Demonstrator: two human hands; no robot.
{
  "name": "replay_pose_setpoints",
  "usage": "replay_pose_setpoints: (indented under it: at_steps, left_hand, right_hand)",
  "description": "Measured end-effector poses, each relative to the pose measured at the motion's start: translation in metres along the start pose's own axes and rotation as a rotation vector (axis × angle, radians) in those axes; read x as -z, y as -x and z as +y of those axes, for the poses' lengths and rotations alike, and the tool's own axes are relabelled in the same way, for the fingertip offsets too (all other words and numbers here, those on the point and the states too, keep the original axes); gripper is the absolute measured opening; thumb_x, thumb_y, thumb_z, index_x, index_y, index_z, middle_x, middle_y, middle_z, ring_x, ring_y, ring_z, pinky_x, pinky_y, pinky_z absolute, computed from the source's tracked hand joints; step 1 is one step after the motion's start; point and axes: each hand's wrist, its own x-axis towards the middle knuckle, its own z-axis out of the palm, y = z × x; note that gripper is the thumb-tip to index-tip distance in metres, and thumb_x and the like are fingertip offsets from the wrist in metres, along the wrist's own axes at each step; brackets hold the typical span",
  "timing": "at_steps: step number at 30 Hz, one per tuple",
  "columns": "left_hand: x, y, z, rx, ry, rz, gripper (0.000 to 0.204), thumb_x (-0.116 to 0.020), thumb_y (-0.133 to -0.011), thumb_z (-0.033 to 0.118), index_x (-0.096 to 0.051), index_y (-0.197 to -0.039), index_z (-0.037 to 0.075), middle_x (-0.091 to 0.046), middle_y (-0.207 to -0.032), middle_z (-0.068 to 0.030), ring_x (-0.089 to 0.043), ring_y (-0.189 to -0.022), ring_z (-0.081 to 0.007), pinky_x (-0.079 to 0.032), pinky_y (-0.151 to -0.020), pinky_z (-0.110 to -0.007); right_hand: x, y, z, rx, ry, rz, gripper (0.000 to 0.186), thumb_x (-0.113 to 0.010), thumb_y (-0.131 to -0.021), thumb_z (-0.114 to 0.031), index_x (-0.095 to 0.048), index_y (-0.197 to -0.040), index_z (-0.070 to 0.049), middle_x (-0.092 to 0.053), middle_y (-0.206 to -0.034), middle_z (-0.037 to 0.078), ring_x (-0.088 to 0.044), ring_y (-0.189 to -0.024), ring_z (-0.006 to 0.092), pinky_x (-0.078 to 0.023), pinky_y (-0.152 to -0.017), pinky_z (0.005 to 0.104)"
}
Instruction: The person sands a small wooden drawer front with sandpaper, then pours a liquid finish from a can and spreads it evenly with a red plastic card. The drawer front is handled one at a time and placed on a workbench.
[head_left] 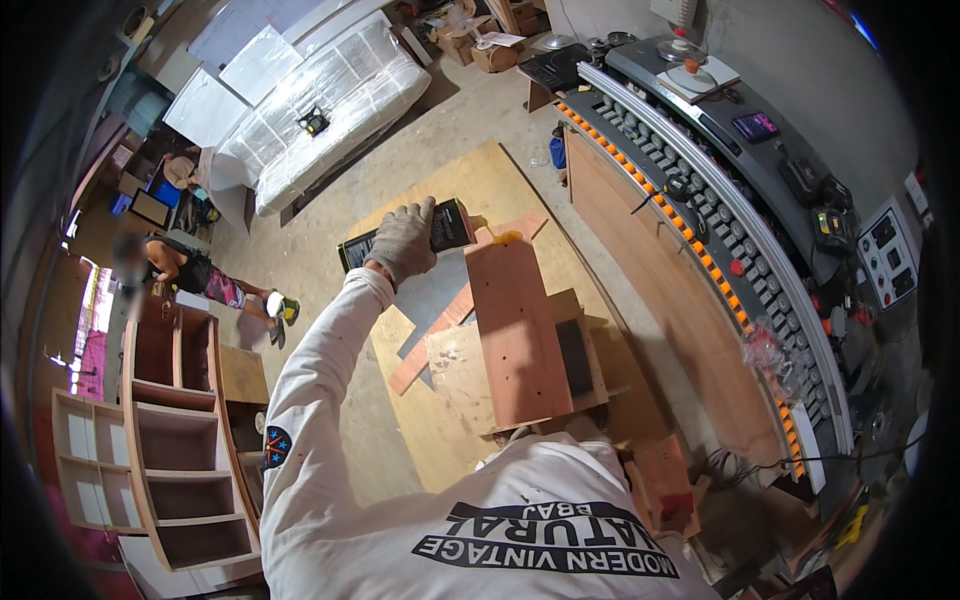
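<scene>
My left hand (405,242), in a grey work glove, is closed over a black rectangular tin or box (452,226) with yellow-green edges and a reddish end. The container is tilted on its side beyond the far end of a reddish-brown wooden board (515,330). Small dark holes dot this board, and a yellowish smear (508,238) marks its far end. Beneath it lie a pale wood panel (460,375) and a dark grey piece (574,355). My right hand does not show; my white shirt and the board cover the area near my body.
A large plywood sheet (480,175) lies on the floor under the work. Along the right runs a roller conveyor (720,220) with orange rollers. A wooden shelf unit (180,440) stands at left, near a bending person (190,270). Behind is a plastic-wrapped white stack (350,115).
</scene>
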Motion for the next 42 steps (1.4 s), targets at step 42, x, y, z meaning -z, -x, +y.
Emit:
replay_pose_setpoints:
  at_steps: [42]
  left_hand:
    - [-0.080,0.126,-0.035,0.183,1.086,0.510,0.104,-0.088,-0.060,0.019,-0.040,-0.150,0.001,-0.058,-0.130,-0.0206,-0.056,-0.122,-0.0393,-0.047,-0.108,-0.045]
  right_hand:
    - [-0.605,0.482,-0.191,1.069,0.330,-1.509,0.024,-0.074,-0.095,-0.011,-0.072,-0.116,0.001,-0.076,-0.092,0.004,-0.070,-0.082,0.0089,-0.057,-0.074,0.0262]
